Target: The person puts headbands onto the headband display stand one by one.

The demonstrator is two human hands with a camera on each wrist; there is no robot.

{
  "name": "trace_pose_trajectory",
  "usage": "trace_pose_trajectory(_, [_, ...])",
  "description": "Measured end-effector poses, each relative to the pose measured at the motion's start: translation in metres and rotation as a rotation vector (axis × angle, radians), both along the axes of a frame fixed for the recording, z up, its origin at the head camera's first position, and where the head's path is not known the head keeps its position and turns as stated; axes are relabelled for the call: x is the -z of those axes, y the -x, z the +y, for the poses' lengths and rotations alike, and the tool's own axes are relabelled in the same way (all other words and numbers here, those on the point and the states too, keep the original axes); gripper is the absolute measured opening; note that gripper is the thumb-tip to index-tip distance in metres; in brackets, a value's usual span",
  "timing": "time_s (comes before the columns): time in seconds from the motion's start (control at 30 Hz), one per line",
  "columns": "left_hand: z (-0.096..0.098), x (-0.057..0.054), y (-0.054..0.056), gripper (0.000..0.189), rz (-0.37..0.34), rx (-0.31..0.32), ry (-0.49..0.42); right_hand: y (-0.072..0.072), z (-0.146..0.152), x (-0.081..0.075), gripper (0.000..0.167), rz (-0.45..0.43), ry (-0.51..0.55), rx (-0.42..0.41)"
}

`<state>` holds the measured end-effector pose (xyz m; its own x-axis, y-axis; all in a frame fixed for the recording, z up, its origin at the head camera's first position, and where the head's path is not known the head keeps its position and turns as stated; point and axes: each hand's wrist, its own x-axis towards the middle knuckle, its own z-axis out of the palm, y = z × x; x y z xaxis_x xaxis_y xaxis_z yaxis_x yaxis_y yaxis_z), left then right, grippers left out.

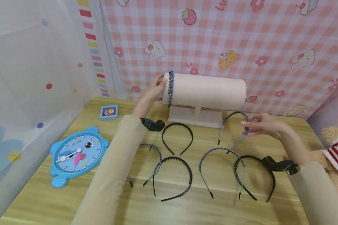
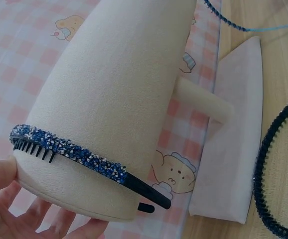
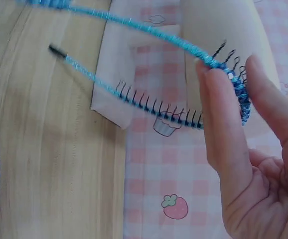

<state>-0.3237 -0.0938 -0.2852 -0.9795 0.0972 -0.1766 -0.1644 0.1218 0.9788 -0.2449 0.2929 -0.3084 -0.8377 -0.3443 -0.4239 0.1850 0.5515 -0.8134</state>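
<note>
My left hand [image 1: 157, 88] grips the left end of a cream headband display stand [image 1: 211, 90], a padded roll on a post and flat base. Around the roll near that end sits a black toothed headband with blue glitter [image 2: 74, 152], close to the thumb. My right hand [image 1: 266, 126] pinches a light-blue-wrapped headband [image 3: 176, 41] between thumb and fingers. It has dark wire teeth and black tips, and stands near the right end of the stand. Its arch overlaps the stand's base in the head view.
Several headbands lie on the wooden table, including a black one [image 1: 192, 137], a dark glittery one [image 1: 191, 175] and a blue one [image 1: 201, 159]. At left are a blue toy clock [image 1: 102, 137] and a small blue frame [image 1: 102, 116]. A teddy bear [image 1: 333, 135] sits at right.
</note>
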Motion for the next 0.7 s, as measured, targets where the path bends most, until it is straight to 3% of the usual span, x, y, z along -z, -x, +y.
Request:
trace_pose_trajectory(0.2, [-0.001, 0.0, 0.001, 0.045, 0.0, 0.007, 0.004, -0.008, -0.001, -0.005, 0.026, 0.038, 0.01, -0.024])
trace_pose_trajectory(0.43, [0.001, -0.002, 0.001, 0.045, -0.002, 0.008, -0.021, -0.022, -0.002, -0.015, 0.03, -0.007, -0.051, -0.162])
trace_pose_trajectory(0.7, [0.0, 0.0, 0.0, 0.045, 0.002, 0.016, -0.005, -0.026, 0.002, -0.018, 0.03, -0.018, -0.179, -0.124])
